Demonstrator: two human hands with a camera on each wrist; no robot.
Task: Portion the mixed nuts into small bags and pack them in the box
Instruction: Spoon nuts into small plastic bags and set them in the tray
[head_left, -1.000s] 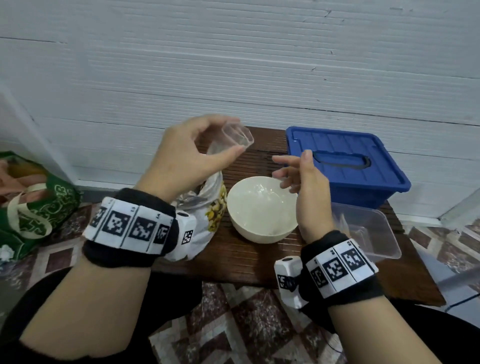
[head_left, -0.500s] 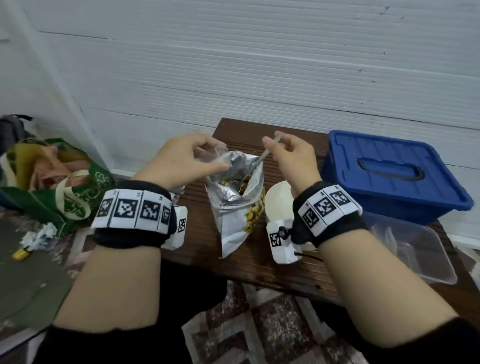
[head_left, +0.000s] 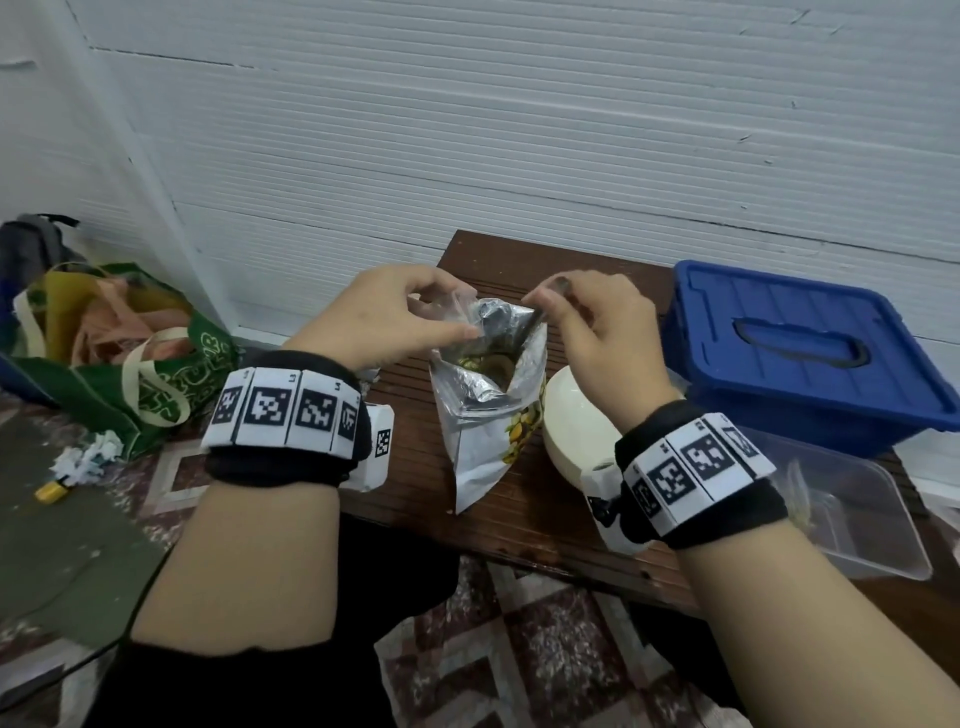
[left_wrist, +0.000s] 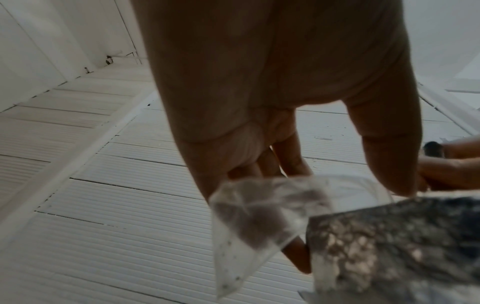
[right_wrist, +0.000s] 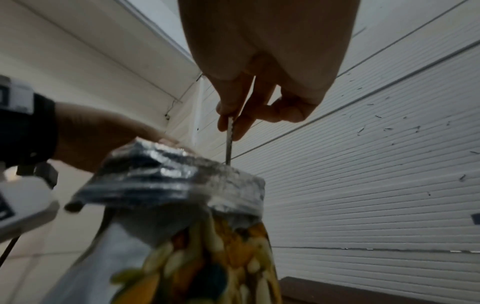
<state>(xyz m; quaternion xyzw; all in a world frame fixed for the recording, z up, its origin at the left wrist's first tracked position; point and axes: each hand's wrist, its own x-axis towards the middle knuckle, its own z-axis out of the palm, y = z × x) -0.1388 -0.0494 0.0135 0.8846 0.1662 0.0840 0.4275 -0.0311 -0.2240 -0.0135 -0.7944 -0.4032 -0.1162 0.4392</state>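
We've got our left hand (head_left: 387, 317) pinching a small clear plastic bag (left_wrist: 255, 218) open right at the mouth of the silver foil nut pouch (head_left: 488, 415) standing on the brown wooden desk (head_left: 524, 499), while our right hand (head_left: 592, 332) pinches a thin metal spoon handle (right_wrist: 229, 142) dipped inside, probably so scooped nuts travel barely any distance.

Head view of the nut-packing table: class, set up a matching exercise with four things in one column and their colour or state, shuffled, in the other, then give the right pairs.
Things:
1. storage box
2. nut pouch
3. bowl
4. small bag

States:
A. clear, held by the left hand
B. cream, partly behind the right hand
C. blue, lid on
D. foil, open, spoon dipped inside

Pairs: 1-C, 2-D, 3-B, 4-A
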